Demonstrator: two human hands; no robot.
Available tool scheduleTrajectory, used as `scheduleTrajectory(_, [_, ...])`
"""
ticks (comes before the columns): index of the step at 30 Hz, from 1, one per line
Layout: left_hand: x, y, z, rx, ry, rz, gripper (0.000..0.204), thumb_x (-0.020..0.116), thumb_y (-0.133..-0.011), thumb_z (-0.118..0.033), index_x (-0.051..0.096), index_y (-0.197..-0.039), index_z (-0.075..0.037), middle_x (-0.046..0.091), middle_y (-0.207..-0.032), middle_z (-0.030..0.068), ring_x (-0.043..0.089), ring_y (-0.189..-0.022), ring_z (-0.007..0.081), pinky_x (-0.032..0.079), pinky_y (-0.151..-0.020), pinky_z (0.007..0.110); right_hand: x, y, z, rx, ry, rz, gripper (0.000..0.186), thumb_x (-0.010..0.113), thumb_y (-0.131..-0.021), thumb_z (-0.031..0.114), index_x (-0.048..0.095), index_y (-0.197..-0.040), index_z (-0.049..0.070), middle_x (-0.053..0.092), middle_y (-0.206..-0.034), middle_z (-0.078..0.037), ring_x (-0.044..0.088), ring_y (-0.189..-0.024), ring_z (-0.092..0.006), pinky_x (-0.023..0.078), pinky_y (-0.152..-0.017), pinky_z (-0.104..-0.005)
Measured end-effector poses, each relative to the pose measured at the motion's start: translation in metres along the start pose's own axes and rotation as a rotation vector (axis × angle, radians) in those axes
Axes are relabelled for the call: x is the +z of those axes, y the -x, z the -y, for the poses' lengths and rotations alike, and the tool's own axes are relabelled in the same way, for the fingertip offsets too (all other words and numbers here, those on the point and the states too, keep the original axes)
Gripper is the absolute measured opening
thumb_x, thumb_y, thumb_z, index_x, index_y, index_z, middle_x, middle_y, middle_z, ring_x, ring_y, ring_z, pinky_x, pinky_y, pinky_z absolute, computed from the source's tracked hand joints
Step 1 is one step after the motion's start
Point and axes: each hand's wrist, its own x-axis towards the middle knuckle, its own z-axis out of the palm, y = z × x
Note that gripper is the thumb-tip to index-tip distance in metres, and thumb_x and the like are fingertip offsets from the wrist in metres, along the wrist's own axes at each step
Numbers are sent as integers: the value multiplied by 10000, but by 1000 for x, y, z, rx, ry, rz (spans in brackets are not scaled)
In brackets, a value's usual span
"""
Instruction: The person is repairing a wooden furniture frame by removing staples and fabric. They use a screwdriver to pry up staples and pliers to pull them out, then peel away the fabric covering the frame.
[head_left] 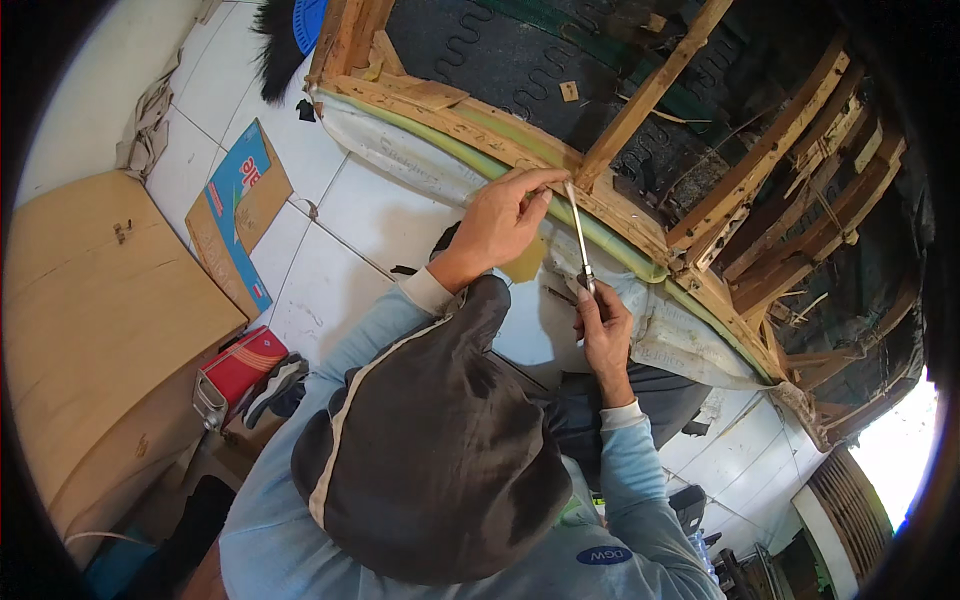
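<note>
My right hand (607, 338) is closed around the handle of a screwdriver (579, 228) with a long metal shaft. The shaft slants up and away, and its tip meets the edge of a wooden furniture frame (490, 137). Close to that tip is my left hand (500, 222), its index finger stretched along the wood and its other fingers curled in. Whatever those fingers may pinch is too small to make out. Pale yellow-green padding (610, 240) and whitish fabric (385, 148) run along the frame's near edge, below both hands.
Wavy springs (458, 45) and rough slats (770, 140) fill the frame. On the tiled floor lie a cut cardboard piece (243, 205) and a red box (243, 362). A wooden panel (110, 290) stands at left. Dark cloth (430, 440) covers the lower middle of the view.
</note>
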Motion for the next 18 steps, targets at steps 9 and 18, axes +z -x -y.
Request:
scheduleTrajectory(9, [0,-1,1,32,-3,-12,336,609,-1110,-102,712,-1429,-84,745,-1177,95,650,-847,131,552,-751,283,1,-3,9,11,19,-5,377,747,-1067,252,727,-1298,-46,648,-746,0,568,-626,-66,441,-553,-261])
scheduleTrajectory(18, [-2,5,-12,199,-366,-65,408,656,-1068,-148,663,-1474,-112,744,-1203,150,723,-809,288,578,-760,410,-9,6,60,-196,530,-134,255,706,-1072,219,684,-1215,9,749,-863,-204,738,-734,-345,554,-655,-429])
